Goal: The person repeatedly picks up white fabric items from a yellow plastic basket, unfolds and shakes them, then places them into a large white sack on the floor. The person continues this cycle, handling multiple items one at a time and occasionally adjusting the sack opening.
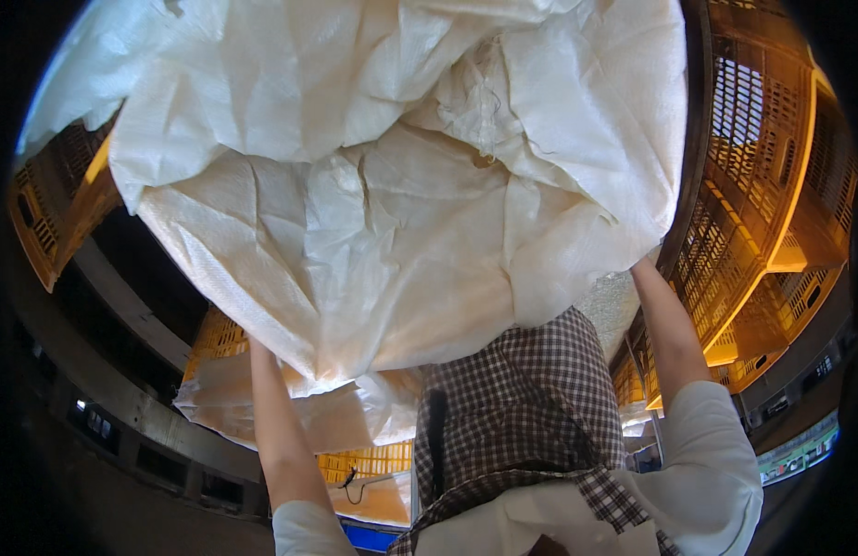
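A large, creased white woven plastic sack point(429, 250) fills the upper middle of the head view. It is spread out in front of me, and its lower edge sags toward my lap. My left forearm point(285, 435) reaches up to the sack's lower left edge, where the hand vanishes behind the fabric. On the other side, my right forearm point(670, 324) rises to the sack's right edge, and that hand is hidden by it too. Whether the fingers grip the sack cannot be seen. Frayed threads point(486, 144) hang at a seam near the top.
Yellow slatted plastic crates point(753, 185) are stacked close on my right. Another yellow crate point(63, 204) stands at the far left. More whitish sheeting point(355, 412) lies beneath the sack, by a yellow crate point(383, 459). I wear a brown checked apron point(522, 398).
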`<state>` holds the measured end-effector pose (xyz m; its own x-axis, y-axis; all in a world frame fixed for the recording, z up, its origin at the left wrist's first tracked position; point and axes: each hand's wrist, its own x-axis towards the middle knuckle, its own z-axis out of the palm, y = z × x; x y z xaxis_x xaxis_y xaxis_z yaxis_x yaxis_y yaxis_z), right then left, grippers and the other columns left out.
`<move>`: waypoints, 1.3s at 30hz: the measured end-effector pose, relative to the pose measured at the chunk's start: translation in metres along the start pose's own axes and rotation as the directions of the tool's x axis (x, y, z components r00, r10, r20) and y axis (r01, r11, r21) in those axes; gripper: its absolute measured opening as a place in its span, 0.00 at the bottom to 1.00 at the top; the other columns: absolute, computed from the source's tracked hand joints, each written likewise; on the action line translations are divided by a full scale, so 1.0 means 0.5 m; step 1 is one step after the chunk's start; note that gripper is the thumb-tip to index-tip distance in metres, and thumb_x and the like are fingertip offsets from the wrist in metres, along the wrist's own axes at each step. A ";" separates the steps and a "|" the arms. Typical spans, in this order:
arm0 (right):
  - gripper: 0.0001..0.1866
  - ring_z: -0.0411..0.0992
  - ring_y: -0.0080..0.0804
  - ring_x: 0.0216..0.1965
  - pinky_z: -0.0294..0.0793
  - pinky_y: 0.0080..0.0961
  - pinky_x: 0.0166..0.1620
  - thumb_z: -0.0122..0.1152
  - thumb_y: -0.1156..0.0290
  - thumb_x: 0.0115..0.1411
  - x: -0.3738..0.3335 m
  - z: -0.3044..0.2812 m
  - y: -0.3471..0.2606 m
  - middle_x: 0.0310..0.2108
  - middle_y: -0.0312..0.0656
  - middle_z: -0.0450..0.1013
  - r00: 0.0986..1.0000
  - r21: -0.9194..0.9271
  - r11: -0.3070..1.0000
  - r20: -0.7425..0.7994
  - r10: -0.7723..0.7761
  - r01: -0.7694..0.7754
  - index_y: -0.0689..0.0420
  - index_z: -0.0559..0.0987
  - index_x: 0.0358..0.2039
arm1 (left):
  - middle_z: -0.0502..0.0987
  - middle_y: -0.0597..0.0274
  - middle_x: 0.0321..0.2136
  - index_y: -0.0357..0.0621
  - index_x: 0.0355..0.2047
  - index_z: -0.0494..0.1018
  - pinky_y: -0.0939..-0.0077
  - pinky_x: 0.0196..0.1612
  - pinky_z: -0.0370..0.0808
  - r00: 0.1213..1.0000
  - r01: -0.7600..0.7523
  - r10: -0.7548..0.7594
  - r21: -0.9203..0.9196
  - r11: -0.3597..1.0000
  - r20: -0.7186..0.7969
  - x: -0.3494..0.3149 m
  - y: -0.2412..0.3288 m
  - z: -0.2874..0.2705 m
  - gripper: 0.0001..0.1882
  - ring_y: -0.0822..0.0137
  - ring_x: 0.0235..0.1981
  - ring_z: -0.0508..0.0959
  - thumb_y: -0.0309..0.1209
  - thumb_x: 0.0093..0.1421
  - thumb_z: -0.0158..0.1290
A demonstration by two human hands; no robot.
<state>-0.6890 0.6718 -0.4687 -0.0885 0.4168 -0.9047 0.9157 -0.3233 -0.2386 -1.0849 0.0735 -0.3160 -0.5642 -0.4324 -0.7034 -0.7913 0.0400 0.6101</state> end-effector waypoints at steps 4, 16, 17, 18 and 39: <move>0.19 0.68 0.40 0.45 0.67 0.32 0.49 0.52 0.75 0.53 -0.146 -0.074 -0.183 0.43 0.52 0.70 0.674 -0.339 0.928 -0.650 -0.351 0.156 0.67 0.70 0.46 | 0.65 0.48 0.47 0.34 0.44 0.62 0.60 0.55 0.61 0.518 -0.510 0.837 0.849 0.138 0.175 -0.140 0.172 0.085 0.17 0.52 0.49 0.65 0.27 0.57 0.51; 0.20 0.64 0.41 0.54 0.61 0.44 0.53 0.50 0.61 0.54 0.138 0.238 -0.464 0.52 0.42 0.68 0.857 -0.897 0.123 0.354 -0.374 0.425 0.49 0.74 0.47 | 0.73 0.52 0.43 0.46 0.49 0.68 0.65 0.52 0.67 0.742 -0.605 -0.036 0.645 -0.466 0.670 0.092 0.253 0.634 0.22 0.55 0.48 0.71 0.37 0.53 0.48; 0.19 0.65 0.42 0.53 0.63 0.42 0.52 0.50 0.62 0.54 0.142 0.230 -0.473 0.51 0.44 0.68 0.881 -0.849 0.257 0.407 -0.241 0.462 0.50 0.74 0.47 | 0.74 0.47 0.42 0.41 0.49 0.67 0.66 0.50 0.69 0.811 -0.561 0.191 0.828 -0.013 0.553 0.115 0.259 0.649 0.23 0.54 0.49 0.71 0.39 0.56 0.44; 0.19 0.66 0.43 0.52 0.64 0.41 0.50 0.49 0.63 0.54 0.139 0.220 -0.496 0.50 0.45 0.69 0.873 -0.792 0.376 0.473 -0.119 0.481 0.50 0.74 0.47 | 0.73 0.47 0.43 0.41 0.50 0.67 0.65 0.51 0.68 0.760 -0.621 0.086 0.759 -0.195 0.644 0.117 0.250 0.646 0.23 0.54 0.50 0.70 0.38 0.55 0.46; 0.22 0.72 0.33 0.36 0.74 0.29 0.40 0.49 0.77 0.47 -0.252 0.180 -0.643 0.35 0.48 0.73 0.805 -0.209 0.864 0.511 -0.303 0.458 0.67 0.70 0.46 | 0.77 0.51 0.32 0.34 0.36 0.74 0.66 0.36 0.73 0.811 -0.105 0.469 0.703 0.704 -0.349 0.043 0.239 -0.187 0.17 0.58 0.33 0.77 0.34 0.48 0.57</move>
<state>-1.0077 0.6470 -0.3098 -0.5484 -0.0006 -0.8362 0.8328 0.0893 -0.5463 -1.1697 -0.0155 -0.2241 -0.7468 -0.6463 -0.1568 -0.6632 0.7064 0.2472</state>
